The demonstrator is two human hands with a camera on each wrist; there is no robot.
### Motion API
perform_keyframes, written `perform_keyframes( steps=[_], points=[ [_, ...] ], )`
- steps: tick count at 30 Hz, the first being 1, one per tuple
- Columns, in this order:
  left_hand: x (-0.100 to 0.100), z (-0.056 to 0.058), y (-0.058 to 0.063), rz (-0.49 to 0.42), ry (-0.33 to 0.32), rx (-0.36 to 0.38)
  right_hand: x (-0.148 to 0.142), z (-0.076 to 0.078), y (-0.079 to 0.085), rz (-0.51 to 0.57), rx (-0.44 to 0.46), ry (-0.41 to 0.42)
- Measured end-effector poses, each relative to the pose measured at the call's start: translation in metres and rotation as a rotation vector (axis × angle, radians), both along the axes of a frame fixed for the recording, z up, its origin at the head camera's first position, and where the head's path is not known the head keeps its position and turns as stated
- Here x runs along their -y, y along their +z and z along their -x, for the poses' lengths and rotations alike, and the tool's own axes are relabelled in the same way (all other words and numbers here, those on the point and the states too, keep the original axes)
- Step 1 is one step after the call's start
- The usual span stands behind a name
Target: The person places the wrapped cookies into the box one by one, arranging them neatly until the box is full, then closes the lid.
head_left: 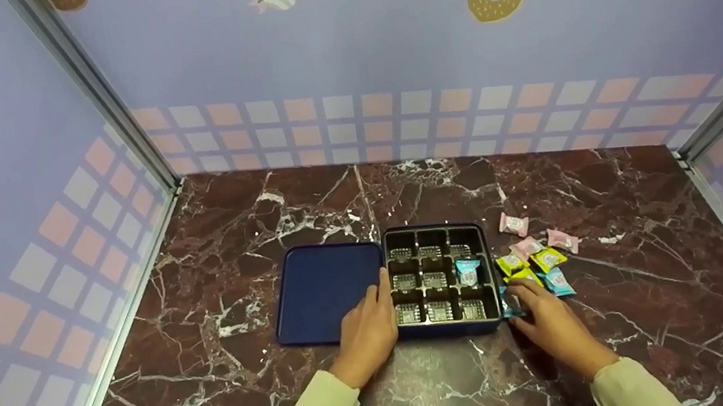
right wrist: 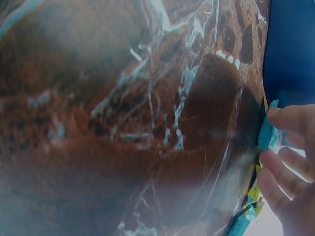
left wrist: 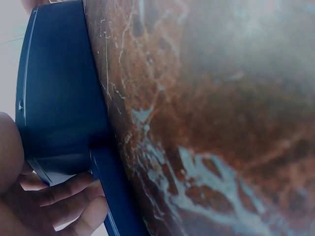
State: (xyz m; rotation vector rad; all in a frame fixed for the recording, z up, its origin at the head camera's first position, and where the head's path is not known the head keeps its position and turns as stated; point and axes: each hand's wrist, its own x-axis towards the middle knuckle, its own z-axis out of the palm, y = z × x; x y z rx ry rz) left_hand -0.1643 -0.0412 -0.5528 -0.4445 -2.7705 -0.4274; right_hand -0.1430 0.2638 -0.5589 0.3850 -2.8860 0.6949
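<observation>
My left hand point(head_left: 369, 328) rests along the left side of a dark blue box point(head_left: 447, 331), its index finger stretched along the rim. In the left wrist view, its fingers point(left wrist: 69, 189) touch the box's wall beside the lid. A black divided tray with nine compartments fills the box; one blue wrapped candy point(head_left: 469, 274) lies in the right column's middle compartment. Just right of the box, my right hand point(head_left: 556, 324) pinches another blue wrapped candy point(right wrist: 268, 132) between thumb and fingers, low over the table. That hand partly covers the candy in the head view.
The flat blue lid point(head_left: 327, 288) lies against the box's left side. Beyond my right hand are yellow candies point(head_left: 549, 258), pink candies point(head_left: 513, 224) and a blue candy point(head_left: 558, 281). Patterned panels point(head_left: 393, 118) border the marbled table point(head_left: 222, 232) at the back and sides.
</observation>
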Motion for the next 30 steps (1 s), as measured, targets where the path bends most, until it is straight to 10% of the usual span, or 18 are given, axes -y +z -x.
perform_keyframes(
  steps=[30],
  points=[
    [0.0007, 0.0007, -0.0013, 0.015, -0.019, -0.036, 0.0016, 0.0041, 0.0011, 0.0, 0.034, -0.038]
  ],
)
